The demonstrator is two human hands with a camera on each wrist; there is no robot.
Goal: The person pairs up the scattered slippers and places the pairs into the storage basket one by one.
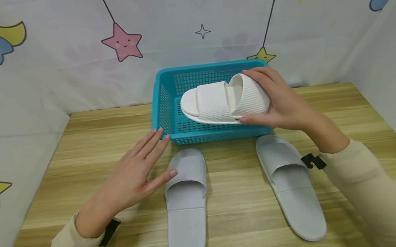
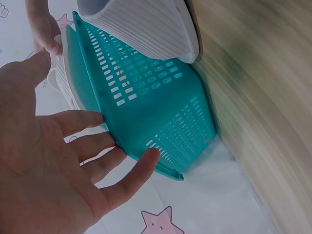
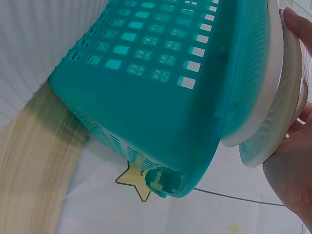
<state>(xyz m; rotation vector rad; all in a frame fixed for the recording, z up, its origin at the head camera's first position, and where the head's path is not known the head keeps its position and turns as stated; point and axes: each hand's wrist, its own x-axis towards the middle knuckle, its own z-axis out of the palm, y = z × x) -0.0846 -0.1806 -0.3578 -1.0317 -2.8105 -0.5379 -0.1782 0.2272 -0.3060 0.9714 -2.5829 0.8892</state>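
Note:
My right hand (image 1: pixel 282 100) grips a pair of white slippers (image 1: pixel 213 101) by the right end, thumb along the near side and fingers over the far side. The two slippers overlap, both ribbed straps facing up, and lie over the opening of a teal basket (image 1: pixel 206 137). In the right wrist view the edges of two soles (image 3: pixel 261 141) show beside the basket rim. My left hand (image 1: pixel 134 174) has its fingers spread and straight, the fingertips right at the basket's near left corner. Its palm shows in the left wrist view.
Two grey slippers lie on the wooden table (image 1: pixel 239 220) in front of the basket: the left grey slipper (image 1: pixel 187 231) below my left thumb, the right grey slipper (image 1: pixel 300 208) beside my right sleeve. A white cloth (image 1: pixel 177 21) with cartoon stars hangs behind the basket.

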